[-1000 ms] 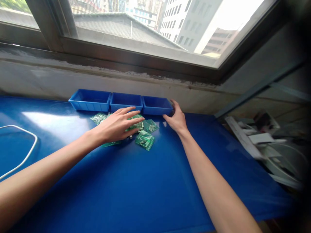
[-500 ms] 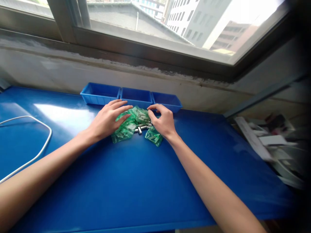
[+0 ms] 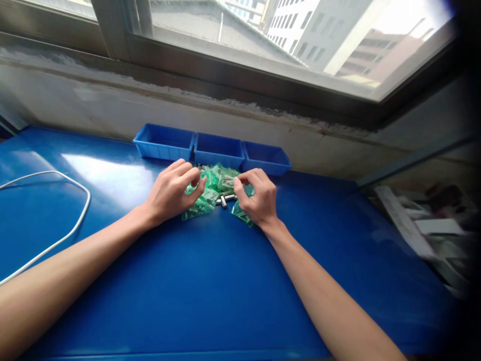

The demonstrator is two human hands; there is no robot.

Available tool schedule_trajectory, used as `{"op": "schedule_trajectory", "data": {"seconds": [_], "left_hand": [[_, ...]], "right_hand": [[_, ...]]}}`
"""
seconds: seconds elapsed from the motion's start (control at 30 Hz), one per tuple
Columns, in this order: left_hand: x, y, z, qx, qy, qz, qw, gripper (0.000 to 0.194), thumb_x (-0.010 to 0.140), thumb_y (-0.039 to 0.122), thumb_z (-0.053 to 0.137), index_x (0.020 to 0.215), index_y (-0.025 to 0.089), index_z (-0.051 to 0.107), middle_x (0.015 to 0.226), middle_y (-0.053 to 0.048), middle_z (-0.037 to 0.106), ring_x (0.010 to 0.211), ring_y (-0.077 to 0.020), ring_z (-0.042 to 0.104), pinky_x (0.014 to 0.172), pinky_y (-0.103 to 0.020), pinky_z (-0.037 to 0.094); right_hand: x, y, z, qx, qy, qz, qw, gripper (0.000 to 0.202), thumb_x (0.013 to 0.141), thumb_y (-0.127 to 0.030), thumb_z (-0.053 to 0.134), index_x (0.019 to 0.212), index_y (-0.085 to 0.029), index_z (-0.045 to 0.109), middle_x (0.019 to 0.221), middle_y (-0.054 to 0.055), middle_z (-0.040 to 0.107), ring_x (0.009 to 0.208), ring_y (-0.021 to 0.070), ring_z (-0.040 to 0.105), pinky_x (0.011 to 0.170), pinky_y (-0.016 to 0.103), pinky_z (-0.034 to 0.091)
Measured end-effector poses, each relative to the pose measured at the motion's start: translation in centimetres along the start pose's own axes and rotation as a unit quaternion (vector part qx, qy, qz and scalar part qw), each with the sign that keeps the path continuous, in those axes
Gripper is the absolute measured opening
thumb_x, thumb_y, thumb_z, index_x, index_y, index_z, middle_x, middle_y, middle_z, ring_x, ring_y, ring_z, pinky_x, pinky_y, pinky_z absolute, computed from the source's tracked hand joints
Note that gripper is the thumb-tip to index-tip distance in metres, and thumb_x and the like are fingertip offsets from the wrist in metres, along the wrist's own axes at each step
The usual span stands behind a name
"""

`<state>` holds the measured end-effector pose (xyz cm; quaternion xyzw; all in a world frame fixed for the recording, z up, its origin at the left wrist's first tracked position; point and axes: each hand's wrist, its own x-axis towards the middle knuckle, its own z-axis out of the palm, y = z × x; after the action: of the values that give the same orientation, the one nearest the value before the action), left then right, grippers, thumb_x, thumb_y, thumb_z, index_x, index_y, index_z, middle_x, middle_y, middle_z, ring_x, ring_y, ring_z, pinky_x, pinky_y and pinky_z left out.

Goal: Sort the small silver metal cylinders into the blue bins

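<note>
Small green plastic bags (image 3: 201, 206) with metal pieces inside lie in a loose pile on the blue table. My left hand (image 3: 175, 190) is at the left of the pile, its fingers curled in and the thumb close to the index finger. What it holds, if anything, is hidden. On the other side, my right hand (image 3: 257, 195) pinches the right edge of the upper green bag (image 3: 227, 179) between thumb and fingers. Under this hand lies another green bag (image 3: 240, 213). Loose metal pieces (image 3: 224, 201) lie between the hands.
Three blue bins (image 3: 218, 156) stand in a row behind the pile, against the wall below the window. A white cable (image 3: 84, 205) curves over the blue table (image 3: 195, 296) at the left. Blurred papers and other items (image 3: 436, 225) are beyond the table's right edge.
My left hand's fingers, spread before, have curled in towards the thumb. My right hand stays at the bags' right side. The whole view has shifted slightly, moving the scene rightward.
</note>
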<state>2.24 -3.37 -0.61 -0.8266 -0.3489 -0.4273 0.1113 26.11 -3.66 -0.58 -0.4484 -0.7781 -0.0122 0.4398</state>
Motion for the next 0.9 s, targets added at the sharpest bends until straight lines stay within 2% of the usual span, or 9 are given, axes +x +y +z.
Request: {"op": "schedule_trajectory", "data": {"seconds": [0.1, 0.23, 0.57, 0.7, 0.83, 0.9], "left_hand": [[-0.07, -0.2, 0.07, -0.014, -0.002, -0.02, 1.0, 0.036, 0.096, 0.017, 0.057, 0.065, 0.022, 0.041, 0.061, 0.003, 0.048, 0.061, -0.0139, 0.043, 0.063, -0.029, 0.039], [-0.14, -0.36, 0.1, -0.019, -0.007, -0.036, 0.999, 0.04, 0.095, 0.017, 0.057, 0.061, 0.021, 0.038, 0.057, 0.004, 0.045, 0.056, -0.0125, 0.041, 0.059, -0.029, 0.035], [-0.08, -0.1, 0.0, -0.059, -0.02, -0.012, 0.998, 0.039, 0.095, 0.015, 0.057, 0.062, 0.021, 0.038, 0.057, 0.004, 0.044, 0.056, -0.0126, 0.039, 0.06, -0.029, 0.036], [0.14, 0.26, -0.25, -0.053, -0.043, 0.014, 0.998, 0.027, 0.095, 0.018, 0.059, 0.07, 0.021, 0.048, 0.068, -0.001, 0.054, 0.069, -0.017, 0.046, 0.068, -0.031, 0.044], [0.06, 0.46, -0.29, -0.037, -0.051, 0.039, 0.997, 0.001, 0.092, 0.021, 0.063, 0.093, 0.02, 0.063, 0.095, -0.009, 0.066, 0.091, -0.0236, 0.055, 0.083, -0.04, 0.051], [-0.05, 0.5, -0.27, -0.032, -0.064, 0.049, 0.996, 0.012, 0.091, 0.022, 0.065, 0.103, 0.02, 0.065, 0.107, -0.011, 0.068, 0.1, -0.0269, 0.056, 0.089, -0.044, 0.051]], "right_hand": [[0.07, 0.34, 0.05, 0.024, 0.008, 0.045, 0.999, 0.034, 0.096, -0.032, 0.058, 0.064, -0.023, 0.049, 0.063, 0.0, 0.053, 0.063, 0.0162, 0.05, 0.068, 0.033, 0.042], [0.1, 0.64, 0.11, 0.05, 0.013, 0.099, 0.994, 0.042, 0.095, -0.035, 0.058, 0.059, -0.022, 0.043, 0.058, -0.003, 0.044, 0.057, 0.0127, 0.043, 0.062, 0.031, 0.035], [-0.02, 0.67, 0.13, 0.036, 0.034, 0.148, 0.988, 0.052, 0.096, -0.038, 0.056, 0.054, -0.022, 0.03, 0.052, -0.005, 0.032, 0.051, 0.0092, 0.029, 0.056, 0.03, 0.025], [0.02, 0.65, 0.15, 0.037, 0.019, 0.16, 0.986, 0.053, 0.097, -0.039, 0.055, 0.055, -0.022, 0.029, 0.052, -0.005, 0.032, 0.051, 0.0095, 0.029, 0.056, 0.03, 0.025], [0.04, 0.77, -0.21, 0.036, 0.006, 0.151, 0.988, 0.053, 0.098, -0.041, 0.054, 0.056, -0.022, 0.029, 0.054, -0.004, 0.035, 0.052, 0.0104, 0.032, 0.057, 0.03, 0.027], [0.1, 1.04, -0.68, 0.035, -0.013, 0.136, 0.99, 0.051, 0.099, -0.041, 0.053, 0.057, -0.022, 0.034, 0.055, -0.003, 0.039, 0.053, 0.0112, 0.036, 0.058, 0.03, 0.03]]}}
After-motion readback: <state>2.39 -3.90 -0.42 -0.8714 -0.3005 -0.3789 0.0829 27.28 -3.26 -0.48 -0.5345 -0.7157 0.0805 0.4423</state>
